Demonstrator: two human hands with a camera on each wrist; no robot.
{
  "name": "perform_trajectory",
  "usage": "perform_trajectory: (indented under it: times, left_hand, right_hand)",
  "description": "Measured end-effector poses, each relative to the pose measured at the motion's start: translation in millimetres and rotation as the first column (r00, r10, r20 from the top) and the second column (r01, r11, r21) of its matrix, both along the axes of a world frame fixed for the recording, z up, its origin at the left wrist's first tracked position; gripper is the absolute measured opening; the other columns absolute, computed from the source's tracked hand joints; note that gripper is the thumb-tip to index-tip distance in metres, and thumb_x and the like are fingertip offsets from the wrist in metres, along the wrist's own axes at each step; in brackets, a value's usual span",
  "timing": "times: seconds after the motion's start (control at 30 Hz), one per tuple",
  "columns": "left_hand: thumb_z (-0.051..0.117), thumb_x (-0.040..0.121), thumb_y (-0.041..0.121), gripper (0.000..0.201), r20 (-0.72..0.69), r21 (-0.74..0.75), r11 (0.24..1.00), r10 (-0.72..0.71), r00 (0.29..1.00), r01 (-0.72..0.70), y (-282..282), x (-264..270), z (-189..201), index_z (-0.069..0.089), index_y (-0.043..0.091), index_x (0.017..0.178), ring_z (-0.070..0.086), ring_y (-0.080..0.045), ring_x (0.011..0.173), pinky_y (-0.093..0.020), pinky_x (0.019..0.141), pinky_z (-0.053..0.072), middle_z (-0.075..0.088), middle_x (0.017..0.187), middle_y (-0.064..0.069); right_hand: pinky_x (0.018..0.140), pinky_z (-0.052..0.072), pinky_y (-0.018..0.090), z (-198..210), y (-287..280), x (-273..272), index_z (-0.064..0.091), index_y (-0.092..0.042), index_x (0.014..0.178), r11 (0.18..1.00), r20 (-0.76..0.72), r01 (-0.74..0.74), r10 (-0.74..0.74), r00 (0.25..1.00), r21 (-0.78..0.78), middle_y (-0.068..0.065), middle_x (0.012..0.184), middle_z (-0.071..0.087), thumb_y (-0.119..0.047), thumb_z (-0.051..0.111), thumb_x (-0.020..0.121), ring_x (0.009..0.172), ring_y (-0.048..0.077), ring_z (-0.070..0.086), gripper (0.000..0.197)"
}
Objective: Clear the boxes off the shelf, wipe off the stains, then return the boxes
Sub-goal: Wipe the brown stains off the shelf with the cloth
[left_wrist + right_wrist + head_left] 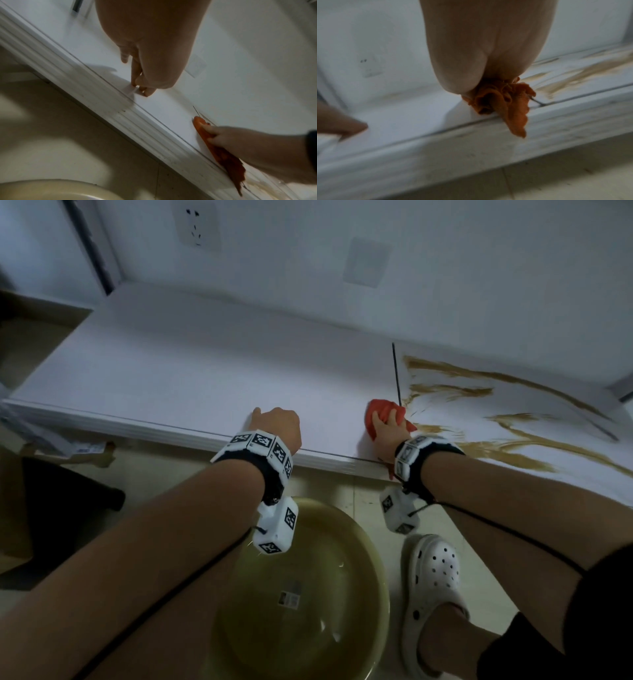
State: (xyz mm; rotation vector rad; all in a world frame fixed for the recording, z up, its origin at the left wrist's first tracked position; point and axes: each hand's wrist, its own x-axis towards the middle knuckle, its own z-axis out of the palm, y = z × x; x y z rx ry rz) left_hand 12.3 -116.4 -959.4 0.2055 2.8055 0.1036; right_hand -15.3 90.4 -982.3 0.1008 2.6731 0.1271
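The white shelf top (205, 378) carries no boxes. Brown smeared stains (513, 440) cover its right part, beyond a dark seam (396, 374). My right hand (387, 422) grips a bunched orange-red cloth (376, 405) and presses it on the shelf by the seam, at the left end of the stains. In the right wrist view the cloth (505, 98) bulges from under the hand, one corner hanging over the front edge. My left hand (274, 422) rests on the bare shelf to the left, its fingertips (133, 83) touching the surface near the front edge and holding nothing.
A yellowish basin (342, 542) stands on the floor below the shelf, between my arms. My foot in a white clog (431, 577) is beside it. A wall with a socket (197, 225) backs the shelf. Blurred items (51, 440) lie low on the left.
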Motion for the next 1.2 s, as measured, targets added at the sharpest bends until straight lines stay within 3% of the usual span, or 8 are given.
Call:
perform_trajectory:
  times: [0.17, 0.37, 0.47, 0.73, 0.87, 1.0, 1.07, 1.2]
  left_hand:
    - [0.043, 0.08, 0.005, 0.018, -0.048, -0.038, 0.999, 0.009, 0.999, -0.011, -1.3, -6.8, -4.3, 0.059, 0.013, 0.075, 0.054, -0.024, 0.074, -0.036, 0.096, 0.041, 0.069, 0.09, -0.009]
    - [0.047, 0.087, 0.013, 0.019, -0.054, 0.009, 0.987, 0.163, 0.985, -0.163, 10.2, -11.0, 4.4, 0.055, 0.01, 0.07, 0.056, -0.024, 0.07, -0.028, 0.07, 0.048, 0.062, 0.078, -0.007]
    - [0.047, 0.086, 0.011, 0.023, -0.04, 0.024, 0.973, 0.229, 0.973, -0.228, 19.8, -13.6, 11.5, 0.048, 0.009, 0.063, 0.055, -0.024, 0.068, -0.028, 0.064, 0.046, 0.056, 0.073, -0.007]
    - [0.046, 0.085, 0.006, 0.028, 0.002, -0.044, 0.977, 0.21, 0.978, -0.21, 44.8, -4.9, 13.0, 0.042, 0.011, 0.058, 0.064, -0.026, 0.084, -0.031, 0.08, 0.047, 0.066, 0.087, -0.01]
    - [0.047, 0.084, 0.007, 0.026, 0.006, -0.065, 0.97, 0.236, 0.972, -0.235, 44.9, -2.0, 14.0, 0.043, 0.011, 0.058, 0.055, -0.022, 0.067, -0.031, 0.08, 0.044, 0.056, 0.072, -0.006]
    - [0.048, 0.086, 0.007, 0.032, 0.008, -0.052, 0.967, 0.248, 0.969, -0.248, 42.6, 4.4, 13.4, 0.043, 0.011, 0.054, 0.043, -0.015, 0.05, -0.028, 0.072, 0.039, 0.045, 0.057, -0.003]
    - [0.047, 0.086, 0.007, 0.031, 0.044, -0.061, 0.972, 0.231, 0.972, -0.228, 40.8, 8.6, 12.6, 0.045, 0.011, 0.056, 0.048, -0.016, 0.056, -0.029, 0.075, 0.042, 0.053, 0.064, -0.004]
    - [0.046, 0.083, 0.006, 0.019, 0.103, -0.128, 0.982, 0.151, 0.983, -0.138, 32.4, 21.6, 20.0, 0.061, 0.014, 0.077, 0.058, -0.023, 0.086, -0.038, 0.096, 0.035, 0.066, 0.098, -0.005]
  right_hand:
    - [0.115, 0.012, 0.058, 2.5, -38.8, -42.2, 0.002, -0.021, 0.151, 0.995, -0.013, -0.091, 0.09, 0.996, -0.032, 0.022, 0.155, -0.013, -0.019, 0.031, 0.099, 0.143, 0.043, -0.009, 0.06]
    - [0.117, 0.011, 0.054, 1.7, -73.4, -49.5, 0.011, -0.026, 0.151, 0.94, -0.06, -0.318, 0.312, 0.948, -0.126, 0.02, 0.157, -0.007, -0.024, 0.039, 0.097, 0.143, 0.044, -0.001, 0.06]
    - [0.118, 0.005, 0.049, 3.7, -67.6, -38.0, 0.011, -0.027, 0.151, 0.908, -0.05, -0.376, 0.374, 0.926, -0.183, 0.017, 0.158, -0.007, -0.024, 0.039, 0.099, 0.144, 0.042, -0.002, 0.06]
    - [0.119, 0.007, 0.048, 1.0, 14.8, -31.7, 0.007, -0.031, 0.151, 0.98, -0.033, -0.138, 0.134, 0.99, -0.143, 0.014, 0.158, -0.009, -0.02, 0.035, 0.099, 0.144, 0.042, -0.003, 0.06]
    - [0.119, 0.01, 0.048, -0.5, 42.3, -18.0, 0.007, -0.03, 0.151, 0.992, -0.022, -0.051, 0.049, 0.999, -0.118, 0.014, 0.158, -0.012, -0.016, 0.04, 0.096, 0.144, 0.04, -0.005, 0.065]
    - [0.119, 0.012, 0.047, 2.5, 44.5, 3.0, 0.007, -0.027, 0.151, 0.992, -0.023, -0.044, 0.042, 0.999, -0.115, 0.015, 0.158, -0.009, -0.013, 0.04, 0.096, 0.144, 0.041, -0.001, 0.066]
    - [0.119, 0.013, 0.047, 4.5, 46.5, 15.6, 0.004, -0.027, 0.151, 0.993, 0.0, -0.043, 0.043, 0.999, -0.113, 0.015, 0.157, -0.011, -0.008, 0.045, 0.092, 0.145, 0.04, -0.003, 0.074]
    - [0.119, 0.011, 0.046, 11.7, 48.2, 44.3, 0.004, -0.028, 0.151, 0.99, 0.082, -0.035, 0.046, 0.996, -0.134, 0.013, 0.157, -0.015, -0.003, 0.049, 0.088, 0.145, 0.038, -0.007, 0.081]
